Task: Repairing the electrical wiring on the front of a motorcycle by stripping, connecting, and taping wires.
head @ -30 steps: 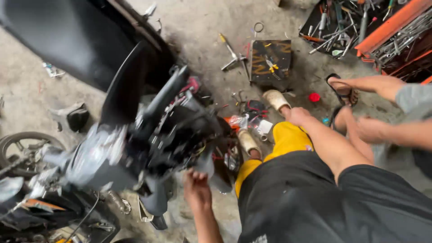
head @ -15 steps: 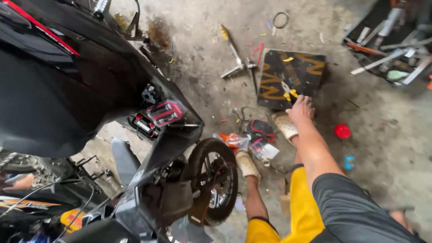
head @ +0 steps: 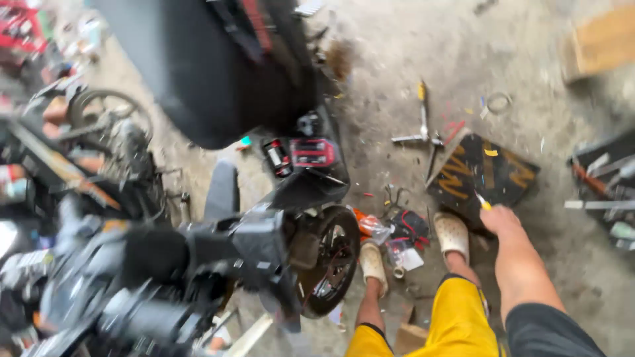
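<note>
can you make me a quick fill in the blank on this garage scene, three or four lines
1. The right hand reaches down to a small tool with a ____ handle on the black board.
2. The person wears ____ shorts.
3. The cross-shaped wrench lies on the ____ floor.
4. The motorcycle wheel stands to the ____ of the person's feet.

Missing words: yellow; yellow; concrete; left
</note>
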